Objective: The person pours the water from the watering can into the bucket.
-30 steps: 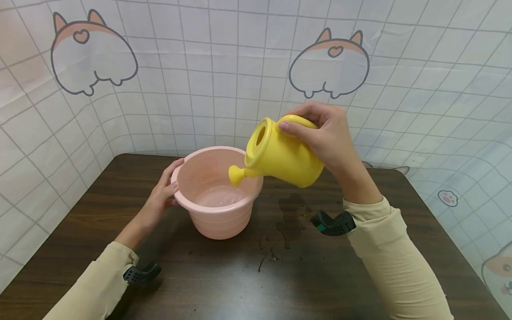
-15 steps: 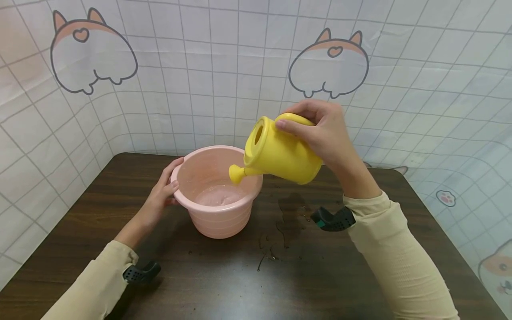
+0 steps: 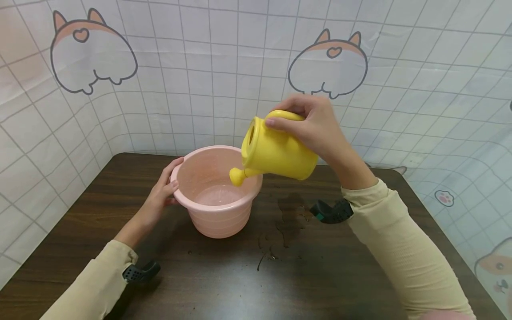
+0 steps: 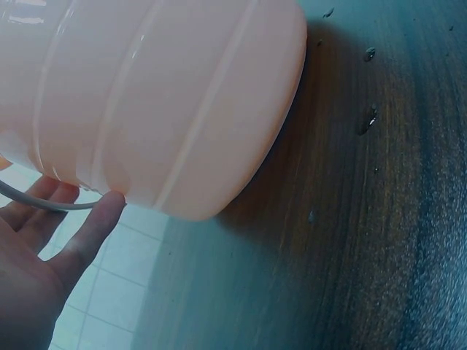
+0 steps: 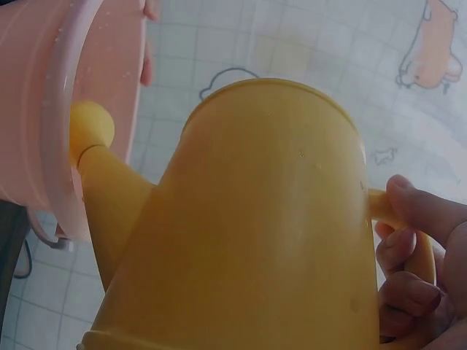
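A pink plastic basin (image 3: 220, 224) stands upright on the table, with shallow water (image 3: 220, 195) at its bottom. My left hand (image 3: 162, 189) grips its rim on the left side; in the left wrist view a fingertip (image 4: 111, 204) touches the ribbed outer wall. My right hand (image 3: 314, 122) holds a yellow watering can (image 3: 280, 153) by its handle (image 5: 422, 259), raised above the table. The can tilts left, its filling hole (image 3: 251, 138) facing left. Its sprinkler head (image 3: 237, 177) hangs inside the basin's right rim, below rim height at the back.
Spilled water (image 3: 282, 235) lies in streaks and drops on the dark wooden table (image 3: 224, 284), right of the basin. Behind and at both sides hangs a white grid-patterned curtain (image 3: 208, 89) with cartoon dogs. Black devices (image 3: 332, 211) are worn at both wrists.
My right hand has moved a little up and left, bringing the watering can's body left and tipping it further. My left hand and the basin have stayed in place.
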The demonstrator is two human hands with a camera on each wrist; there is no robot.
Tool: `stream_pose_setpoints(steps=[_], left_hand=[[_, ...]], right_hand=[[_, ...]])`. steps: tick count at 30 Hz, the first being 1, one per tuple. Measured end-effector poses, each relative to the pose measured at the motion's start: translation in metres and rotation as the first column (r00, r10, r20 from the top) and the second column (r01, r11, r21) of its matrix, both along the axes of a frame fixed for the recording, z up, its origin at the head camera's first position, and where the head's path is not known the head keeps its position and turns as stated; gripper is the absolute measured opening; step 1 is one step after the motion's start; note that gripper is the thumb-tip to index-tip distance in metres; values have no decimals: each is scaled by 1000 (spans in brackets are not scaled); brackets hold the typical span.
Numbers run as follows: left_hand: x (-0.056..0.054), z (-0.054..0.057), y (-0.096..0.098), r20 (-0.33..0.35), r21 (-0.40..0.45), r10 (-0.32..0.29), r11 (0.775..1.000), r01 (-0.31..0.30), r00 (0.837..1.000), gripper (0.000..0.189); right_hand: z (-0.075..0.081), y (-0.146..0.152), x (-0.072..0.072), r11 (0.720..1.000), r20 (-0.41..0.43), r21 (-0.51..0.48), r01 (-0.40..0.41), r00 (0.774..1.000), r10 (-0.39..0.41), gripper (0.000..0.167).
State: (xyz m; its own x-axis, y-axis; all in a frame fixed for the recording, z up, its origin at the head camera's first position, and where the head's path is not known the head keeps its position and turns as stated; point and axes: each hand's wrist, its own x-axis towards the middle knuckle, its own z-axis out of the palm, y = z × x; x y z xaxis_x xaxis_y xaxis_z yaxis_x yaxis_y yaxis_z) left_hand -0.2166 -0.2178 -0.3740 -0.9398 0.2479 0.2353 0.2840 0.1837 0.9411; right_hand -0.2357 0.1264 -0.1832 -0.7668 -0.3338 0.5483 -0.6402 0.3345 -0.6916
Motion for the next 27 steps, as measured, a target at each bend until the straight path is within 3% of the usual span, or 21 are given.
stream_pose_setpoints(steps=[11,27], left_hand=[[0,0,0,-4,-1,1,1000,-1,1000,56],[-1,-2,-1,-3,24,-12,1000,12,1000,56]], right_hand=[[5,-5,-2,999,-25,48,-13,1000,14,15],[4,-5,-4,999,-28,25,-37,999,37,14]])
